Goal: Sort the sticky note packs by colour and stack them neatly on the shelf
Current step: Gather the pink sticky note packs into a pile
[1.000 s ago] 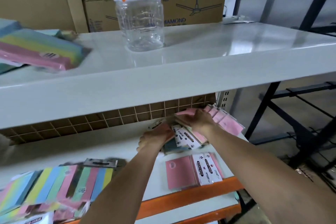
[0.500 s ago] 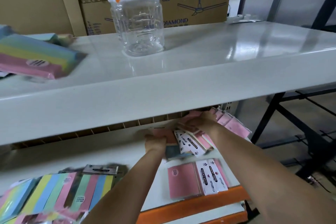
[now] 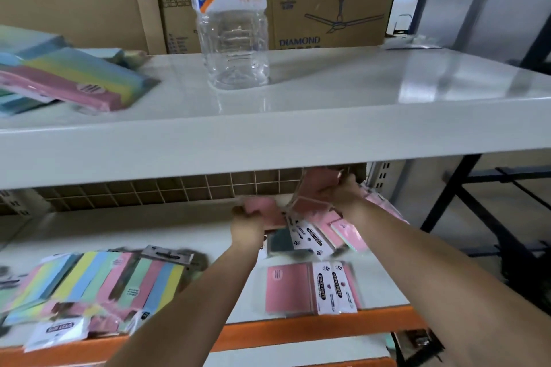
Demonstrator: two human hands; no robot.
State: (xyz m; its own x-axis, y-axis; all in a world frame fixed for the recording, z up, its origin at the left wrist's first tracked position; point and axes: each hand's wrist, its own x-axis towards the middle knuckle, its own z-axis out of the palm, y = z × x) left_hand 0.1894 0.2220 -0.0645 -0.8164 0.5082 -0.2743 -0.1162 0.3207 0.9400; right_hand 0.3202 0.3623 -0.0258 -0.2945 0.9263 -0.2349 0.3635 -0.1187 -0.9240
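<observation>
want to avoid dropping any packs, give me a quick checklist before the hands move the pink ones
1. Left hand grips a pink sticky note pack: ok.
2. Right hand holds a raised pink pack: ok, though blurred.
3. Loose fan of pink packs under the hands squared up: not ok, splayed.
4. Flat pink pack pile with white header cards near the orange shelf edge as landing spot: ok, lies flat.
5. Striped multicolour packs kept apart from pink: ok.
6. How many packs each hand holds: cannot tell.
</observation>
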